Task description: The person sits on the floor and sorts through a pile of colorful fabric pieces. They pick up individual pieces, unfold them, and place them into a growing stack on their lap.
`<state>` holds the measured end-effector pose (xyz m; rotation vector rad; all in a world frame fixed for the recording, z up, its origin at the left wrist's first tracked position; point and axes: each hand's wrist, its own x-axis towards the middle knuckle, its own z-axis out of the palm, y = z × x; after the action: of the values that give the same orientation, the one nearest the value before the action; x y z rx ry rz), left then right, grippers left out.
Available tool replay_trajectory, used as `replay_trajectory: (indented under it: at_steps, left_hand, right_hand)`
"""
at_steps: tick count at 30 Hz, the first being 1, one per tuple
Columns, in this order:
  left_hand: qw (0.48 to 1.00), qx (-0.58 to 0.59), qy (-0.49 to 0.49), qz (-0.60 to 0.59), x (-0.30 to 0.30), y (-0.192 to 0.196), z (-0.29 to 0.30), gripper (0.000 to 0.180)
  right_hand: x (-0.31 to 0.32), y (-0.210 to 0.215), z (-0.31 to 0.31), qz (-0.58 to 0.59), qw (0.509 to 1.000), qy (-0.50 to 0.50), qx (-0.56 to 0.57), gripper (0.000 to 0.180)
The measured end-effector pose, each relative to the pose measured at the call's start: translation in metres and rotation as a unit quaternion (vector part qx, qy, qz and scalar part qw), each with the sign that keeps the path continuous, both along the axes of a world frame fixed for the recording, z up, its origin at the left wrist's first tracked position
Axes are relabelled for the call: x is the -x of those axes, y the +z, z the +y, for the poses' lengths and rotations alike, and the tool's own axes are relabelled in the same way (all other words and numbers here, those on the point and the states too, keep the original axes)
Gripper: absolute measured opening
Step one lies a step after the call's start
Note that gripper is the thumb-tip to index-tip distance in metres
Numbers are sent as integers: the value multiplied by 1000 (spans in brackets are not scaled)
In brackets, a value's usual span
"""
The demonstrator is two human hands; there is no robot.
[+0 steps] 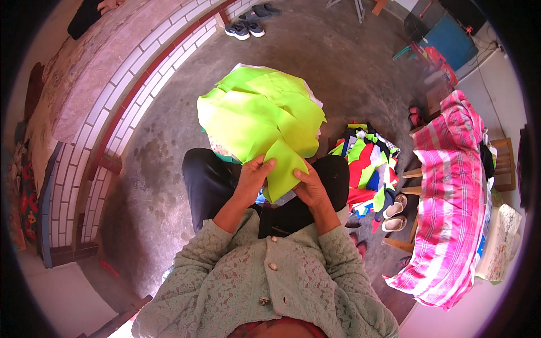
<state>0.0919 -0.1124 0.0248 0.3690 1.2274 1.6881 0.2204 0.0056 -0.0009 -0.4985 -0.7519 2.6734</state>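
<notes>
Between my two hands, above my lap, is a lime-green fabric piece (280,169). My left hand (253,176) pinches its left edge with thumb and fingers. On the opposite edge my right hand (309,186) grips the same cloth. Just beyond my knees lies a large heap of lime-green fabric pieces (253,110), with white cloth showing along its rim. The held piece overlaps the heap's near side, so I cannot tell whether the two are joined. What supports the heap is mostly hidden.
Right of my knee, a pile of multicoloured fabric scraps (366,169) lies on the concrete floor beside light shoes (394,223). A pink plaid cloth (448,203) covers wooden-legged furniture at the right. A white-brick ledge (96,129) runs along the left. Dark shoes (244,30) stand at the far side.
</notes>
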Motion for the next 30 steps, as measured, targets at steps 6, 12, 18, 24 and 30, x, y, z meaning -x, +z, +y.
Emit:
replay_trajectory:
  at_steps: [6, 12, 18, 24, 30]
  left_hand:
    - [998, 4, 34, -45, 7, 9, -1, 30]
    - [994, -6, 45, -101, 2, 2, 1, 30]
    - [995, -17, 21, -95, 1, -4, 0, 26]
    - [998, 9, 59, 5, 1, 6, 0, 22]
    - [991, -20, 116, 57, 10, 7, 1, 21]
  right_hand:
    - [-1, 7, -6, 53, 997, 49, -2, 83]
    - [4, 24, -12, 38, 996, 40, -74, 90]
    - [1, -3, -7, 21, 997, 32, -73, 59]
    - [1, -14, -1, -2, 994, -39, -99, 31]
    - [3, -14, -1, -17, 990, -99, -100, 19]
